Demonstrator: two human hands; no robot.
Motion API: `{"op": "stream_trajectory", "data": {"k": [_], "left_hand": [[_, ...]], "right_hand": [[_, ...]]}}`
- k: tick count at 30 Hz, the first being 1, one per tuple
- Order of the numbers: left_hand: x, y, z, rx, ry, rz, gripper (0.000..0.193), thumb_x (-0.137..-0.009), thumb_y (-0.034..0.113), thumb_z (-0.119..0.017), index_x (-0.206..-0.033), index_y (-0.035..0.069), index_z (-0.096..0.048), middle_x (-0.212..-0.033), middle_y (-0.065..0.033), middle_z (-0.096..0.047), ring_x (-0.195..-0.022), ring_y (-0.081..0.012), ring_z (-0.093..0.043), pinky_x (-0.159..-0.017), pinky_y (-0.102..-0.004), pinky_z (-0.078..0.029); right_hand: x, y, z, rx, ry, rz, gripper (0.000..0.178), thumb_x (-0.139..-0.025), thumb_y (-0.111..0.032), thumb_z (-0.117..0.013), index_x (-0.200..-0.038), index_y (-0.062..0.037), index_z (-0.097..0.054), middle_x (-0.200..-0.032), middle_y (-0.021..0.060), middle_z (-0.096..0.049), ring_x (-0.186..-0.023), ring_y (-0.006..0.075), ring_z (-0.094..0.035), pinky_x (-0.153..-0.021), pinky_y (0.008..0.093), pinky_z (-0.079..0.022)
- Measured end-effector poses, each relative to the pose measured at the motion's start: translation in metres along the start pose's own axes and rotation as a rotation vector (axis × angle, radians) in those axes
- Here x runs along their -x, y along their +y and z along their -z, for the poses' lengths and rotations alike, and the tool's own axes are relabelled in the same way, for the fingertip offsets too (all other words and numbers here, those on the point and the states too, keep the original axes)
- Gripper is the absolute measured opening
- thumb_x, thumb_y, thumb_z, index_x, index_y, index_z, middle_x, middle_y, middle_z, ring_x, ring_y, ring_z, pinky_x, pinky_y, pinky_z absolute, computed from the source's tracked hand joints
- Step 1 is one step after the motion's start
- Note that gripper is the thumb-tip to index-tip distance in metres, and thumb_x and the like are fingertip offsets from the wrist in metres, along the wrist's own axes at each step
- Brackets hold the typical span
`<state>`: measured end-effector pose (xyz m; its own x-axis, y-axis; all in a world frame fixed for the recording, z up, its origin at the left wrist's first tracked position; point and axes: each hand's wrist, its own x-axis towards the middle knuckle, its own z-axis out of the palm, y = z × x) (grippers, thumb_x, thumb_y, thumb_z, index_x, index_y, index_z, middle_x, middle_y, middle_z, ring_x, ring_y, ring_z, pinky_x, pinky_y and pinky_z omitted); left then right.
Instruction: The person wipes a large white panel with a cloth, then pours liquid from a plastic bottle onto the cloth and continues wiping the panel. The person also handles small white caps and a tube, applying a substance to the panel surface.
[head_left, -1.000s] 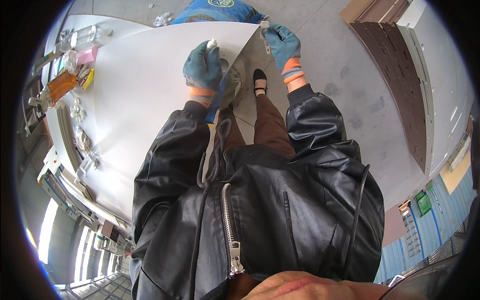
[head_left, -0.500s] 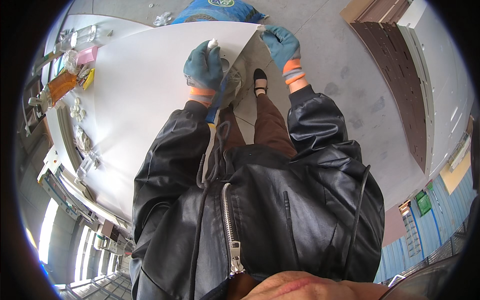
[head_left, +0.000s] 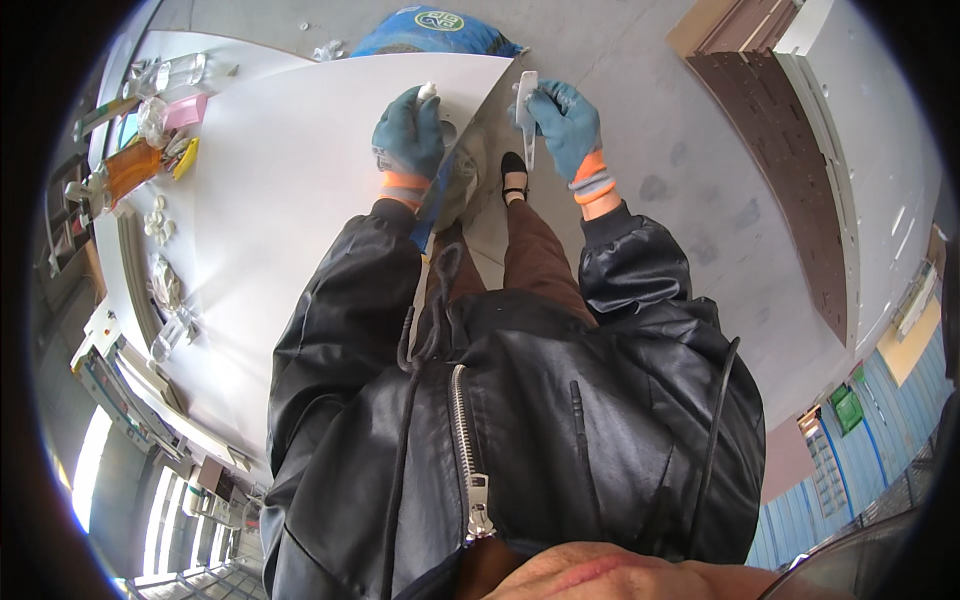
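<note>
My left hand (head_left: 410,135), in a teal work glove with an orange cuff, hovers over the white tabletop (head_left: 290,180) near its right edge. Its fingers are closed on a small white piece (head_left: 427,91) whose rounded end pokes out between thumb and fingers; the glove hides the rest. Off the table's far right corner, my gloved right hand (head_left: 566,125) pinches a long white flat tapered tool (head_left: 529,125). The tool is upright in the picture, broad at the far end and narrow at the near end. The hands are apart.
Clear plastic bags, a pink box (head_left: 186,111), an amber container (head_left: 132,170) and several white round pieces (head_left: 158,222) lie along the table's left side. A blue sack (head_left: 435,32) is beyond the far edge. Brown panels (head_left: 770,170) stand at the right. Beside my legs hangs a translucent bag (head_left: 465,175).
The white flat tool in my right hand has come into view, now turned lengthwise; my right hand has shifted slightly nearer. My left hand stays almost in place with its white piece.
</note>
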<state>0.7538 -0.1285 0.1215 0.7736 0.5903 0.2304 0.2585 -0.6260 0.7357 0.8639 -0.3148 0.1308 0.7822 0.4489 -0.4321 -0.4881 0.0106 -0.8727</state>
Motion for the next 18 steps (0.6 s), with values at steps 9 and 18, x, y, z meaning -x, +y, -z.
{"op": "stream_trajectory", "data": {"k": [9, 18], "left_hand": [[0.001, 0.092, 0.061, 0.791, -0.184, 0.705, 0.035, -0.097, 0.029, -0.065, -0.108, -0.004, -0.065, -0.084, -0.0042, -0.065, -0.067, -0.0061, -0.054, -0.061, -0.0205, -0.044], [0.016, 0.119, 0.117, 0.9, -0.258, 0.658, 0.026, -0.101, 0.016, -0.059, -0.118, -0.003, -0.064, -0.09, -0.0053, -0.066, -0.07, -0.0072, -0.059, -0.06, -0.02, -0.049]], "right_hand": [[0.046, -0.07, -0.051, 0.257, 0.007, 0.016, 0.019, -0.095, -0.016, -0.062, -0.1, 0.0013, -0.068, -0.083, 0.0068, -0.07, -0.072, 0.0163, -0.069, -0.063, 0.0307, -0.055], [0.067, -0.089, -0.097, 0.801, 0.002, 0.916, 0.016, -0.087, -0.009, -0.069, -0.102, -0.005, -0.071, -0.091, 0.0156, -0.072, -0.079, 0.035, -0.069, -0.069, 0.0394, -0.056]]}}
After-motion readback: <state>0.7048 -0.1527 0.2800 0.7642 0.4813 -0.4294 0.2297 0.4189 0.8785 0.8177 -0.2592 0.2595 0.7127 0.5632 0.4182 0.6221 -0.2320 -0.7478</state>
